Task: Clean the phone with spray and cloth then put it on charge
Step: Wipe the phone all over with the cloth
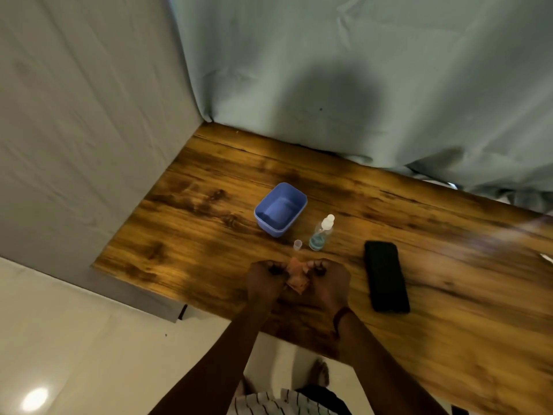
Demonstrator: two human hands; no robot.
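Observation:
A small orange cloth [295,279] is held between both hands above the wooden table [209,235]. My left hand [264,281] grips its left side and my right hand [329,283] grips its right side, fingers curled. The black phone [386,280] lies flat on the table to the right of my hands. A clear spray bottle [321,233] with blue liquid stands just beyond my hands, with its small clear cap [297,244] standing beside it on the left.
A blue plastic tub [280,208] sits on the table beyond the bottle. Grey-green fabric sheets [329,70] hang behind and to the left of the table. The table's near edge runs diagonally above the pale floor [74,339].

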